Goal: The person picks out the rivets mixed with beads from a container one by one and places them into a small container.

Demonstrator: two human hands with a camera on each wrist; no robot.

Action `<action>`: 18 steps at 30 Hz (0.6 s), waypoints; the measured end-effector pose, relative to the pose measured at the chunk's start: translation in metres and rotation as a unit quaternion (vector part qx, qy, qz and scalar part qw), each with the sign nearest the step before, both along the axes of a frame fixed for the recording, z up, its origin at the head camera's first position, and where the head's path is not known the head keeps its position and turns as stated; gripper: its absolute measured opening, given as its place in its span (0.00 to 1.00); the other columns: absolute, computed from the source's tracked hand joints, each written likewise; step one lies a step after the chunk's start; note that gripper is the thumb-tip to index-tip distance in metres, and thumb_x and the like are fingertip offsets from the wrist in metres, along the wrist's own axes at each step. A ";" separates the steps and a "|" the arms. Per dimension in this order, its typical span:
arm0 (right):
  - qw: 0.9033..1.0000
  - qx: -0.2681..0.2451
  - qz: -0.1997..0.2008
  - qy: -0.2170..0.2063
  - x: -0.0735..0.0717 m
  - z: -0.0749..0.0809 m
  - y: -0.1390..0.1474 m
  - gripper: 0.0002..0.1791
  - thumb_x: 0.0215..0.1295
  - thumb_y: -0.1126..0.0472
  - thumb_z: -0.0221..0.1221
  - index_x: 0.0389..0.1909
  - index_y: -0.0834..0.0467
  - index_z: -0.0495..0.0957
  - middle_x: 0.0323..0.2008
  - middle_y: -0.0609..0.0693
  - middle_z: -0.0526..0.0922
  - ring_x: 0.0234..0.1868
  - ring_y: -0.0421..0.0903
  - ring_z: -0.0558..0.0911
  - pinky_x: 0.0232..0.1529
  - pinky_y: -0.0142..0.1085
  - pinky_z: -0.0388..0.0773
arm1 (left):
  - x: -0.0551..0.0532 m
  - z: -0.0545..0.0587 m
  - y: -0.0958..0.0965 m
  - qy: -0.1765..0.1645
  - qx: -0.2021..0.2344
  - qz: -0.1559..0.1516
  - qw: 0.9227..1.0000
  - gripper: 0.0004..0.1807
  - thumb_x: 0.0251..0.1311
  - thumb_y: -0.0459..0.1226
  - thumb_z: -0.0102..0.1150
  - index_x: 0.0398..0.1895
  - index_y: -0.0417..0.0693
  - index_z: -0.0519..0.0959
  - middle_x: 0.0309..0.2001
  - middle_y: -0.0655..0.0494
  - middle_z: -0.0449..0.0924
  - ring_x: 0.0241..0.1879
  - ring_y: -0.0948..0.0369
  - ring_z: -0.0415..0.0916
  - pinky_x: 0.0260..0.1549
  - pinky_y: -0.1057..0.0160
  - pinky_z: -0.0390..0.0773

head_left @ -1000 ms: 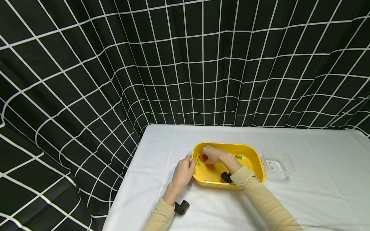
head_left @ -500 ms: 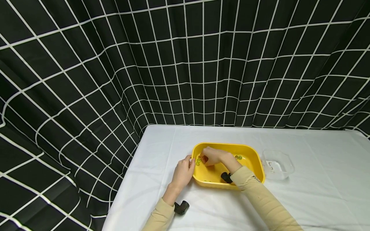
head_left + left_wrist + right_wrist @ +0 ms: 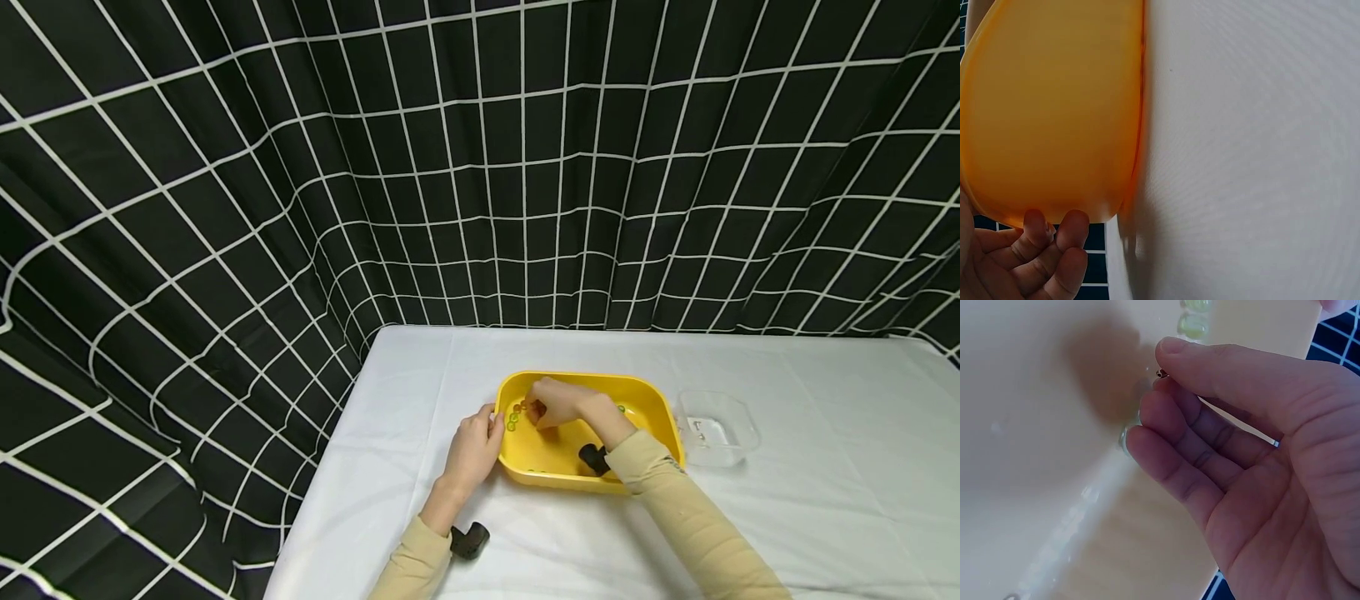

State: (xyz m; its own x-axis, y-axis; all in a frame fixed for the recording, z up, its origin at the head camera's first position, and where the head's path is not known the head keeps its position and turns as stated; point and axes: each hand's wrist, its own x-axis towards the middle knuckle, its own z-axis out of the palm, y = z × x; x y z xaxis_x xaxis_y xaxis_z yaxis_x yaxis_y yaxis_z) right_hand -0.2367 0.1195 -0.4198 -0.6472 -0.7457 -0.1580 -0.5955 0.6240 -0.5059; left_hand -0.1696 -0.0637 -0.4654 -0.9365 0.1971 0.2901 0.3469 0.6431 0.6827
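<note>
A yellow plastic tub (image 3: 536, 454) stands on the white-covered table. My left hand (image 3: 474, 442) grips its left rim; in the left wrist view, bent fingers (image 3: 1072, 231) press its outer wall and a tiny shiny bit shows between them. Inside the tub is my right hand (image 3: 557, 402), near the back left. In the right wrist view, the thumb and a finger pinch a small dark metal piece (image 3: 1161, 373), mostly covered. Green glass marbles (image 3: 512, 421) line the left wall, with an orange-brown one beside them. Another green marble (image 3: 1124, 441) lies partly behind the right fingertips.
A clear plastic container (image 3: 738, 427) with a few tiny pieces in it stands right of the tub. Near the left wrist is a black wrist-worn device (image 3: 471, 542); a similar one is at the right wrist. Black gridded curtain (image 3: 495, 167) hangs behind the table.
My right hand has shifted slightly right, away from the left wall, uncovering more of the marbles there. The forearm now hides one of the marbles farther right. My left hand stays on the rim.
</note>
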 end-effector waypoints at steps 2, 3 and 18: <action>1.000 -0.001 -0.001 0.003 0.000 0.000 0.002 0.06 0.47 0.77 0.60 0.21 0.64 0.76 0.17 0.44 0.70 0.20 0.36 0.65 0.25 0.27 0.62 | 0.000 -0.001 0.000 -0.001 -0.001 0.001 1.000 0.16 0.67 0.36 0.46 0.48 0.33 0.75 0.16 0.61 0.64 0.14 0.69 0.58 0.14 0.70 0.62; 1.000 -0.002 -0.001 0.005 0.001 0.001 0.003 0.06 0.47 0.77 0.60 0.21 0.64 0.76 0.17 0.45 0.70 0.20 0.36 0.65 0.25 0.27 0.63 | 0.000 -0.001 0.000 -0.003 -0.001 0.001 1.000 0.16 0.67 0.36 0.46 0.48 0.33 0.75 0.16 0.61 0.64 0.14 0.69 0.58 0.14 0.70 0.62; 1.000 -0.003 -0.017 0.002 0.007 0.008 0.025 0.05 0.48 0.77 0.59 0.20 0.66 0.75 0.16 0.44 0.66 0.19 0.36 0.63 0.24 0.27 0.59 | 0.001 0.000 0.000 -0.009 0.002 0.000 1.000 0.17 0.67 0.36 0.45 0.49 0.31 0.75 0.16 0.61 0.64 0.14 0.69 0.59 0.14 0.70 0.62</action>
